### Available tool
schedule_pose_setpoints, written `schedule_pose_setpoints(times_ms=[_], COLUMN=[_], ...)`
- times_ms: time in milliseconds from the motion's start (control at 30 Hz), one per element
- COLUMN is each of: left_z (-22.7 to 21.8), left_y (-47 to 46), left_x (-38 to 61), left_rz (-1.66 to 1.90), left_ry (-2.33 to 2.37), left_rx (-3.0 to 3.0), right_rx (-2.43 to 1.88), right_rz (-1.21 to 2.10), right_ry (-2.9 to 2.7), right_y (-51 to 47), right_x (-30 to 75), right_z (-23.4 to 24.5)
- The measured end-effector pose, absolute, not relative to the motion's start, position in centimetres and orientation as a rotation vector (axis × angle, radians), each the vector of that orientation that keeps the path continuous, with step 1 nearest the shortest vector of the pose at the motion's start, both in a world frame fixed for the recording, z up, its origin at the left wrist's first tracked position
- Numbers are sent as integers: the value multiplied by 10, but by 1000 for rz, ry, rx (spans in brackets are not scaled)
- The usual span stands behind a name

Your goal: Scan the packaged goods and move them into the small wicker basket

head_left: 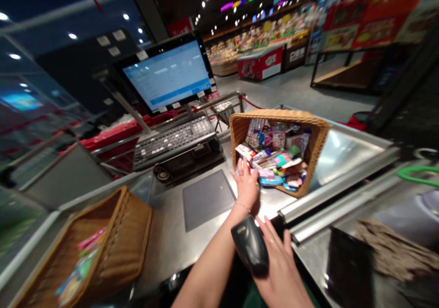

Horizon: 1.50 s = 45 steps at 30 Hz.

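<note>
My left hand [246, 184] reaches to the near left side of a wicker basket [317, 155], fingers apart and stretched out over its rim. I see no item clearly held in it. Inside that basket lie many small packaged goods [274, 157], among them a blue item [270, 181] close to my fingers. My right hand [279, 260] is lower and nearer to me, around a black handheld barcode scanner [250, 246]. Its fingers run along the scanner's right side, and the thumb and handle are hidden.
A tilted monitor [168, 75] stands behind a keyboard [174, 139]. A grey pad [207, 200] lies on the metal counter [164, 235]. At the left is a second wicker basket [128, 235] with colourful packets [80, 271]. A dark flat object [348, 267] and brown cloth [394, 248] lie at right.
</note>
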<state>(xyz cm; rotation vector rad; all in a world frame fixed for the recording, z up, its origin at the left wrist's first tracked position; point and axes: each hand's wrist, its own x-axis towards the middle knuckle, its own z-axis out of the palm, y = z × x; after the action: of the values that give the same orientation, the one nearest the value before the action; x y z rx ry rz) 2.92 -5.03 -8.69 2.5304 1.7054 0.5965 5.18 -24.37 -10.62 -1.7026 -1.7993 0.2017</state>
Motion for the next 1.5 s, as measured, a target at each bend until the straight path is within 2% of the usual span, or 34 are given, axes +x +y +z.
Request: schedule_pose_setpoints(times_ms=[133, 400, 800, 1100, 1500], left_z=[-88, -98, -91, -71, -56], left_y=[-41, -26, -31, -17, -19], left_x=[37, 48, 43, -44, -154], left_rz=[551, 481, 456, 653, 718], left_ry=[1567, 1561, 1593, 1405, 1373], left_rx=[2704, 2733, 2731, 2927, 3117], right_rx=[-1731, -1746, -1749, -1731, -1721], right_rz=[211, 177, 201, 229, 289], right_ry=[-1790, -1817, -1792, -1748, -1889], right_y=[-243, -243, -243, -243, -244], right_x=[55, 58, 55, 43, 22], right_z=[-101, -97, -103, -84, -77])
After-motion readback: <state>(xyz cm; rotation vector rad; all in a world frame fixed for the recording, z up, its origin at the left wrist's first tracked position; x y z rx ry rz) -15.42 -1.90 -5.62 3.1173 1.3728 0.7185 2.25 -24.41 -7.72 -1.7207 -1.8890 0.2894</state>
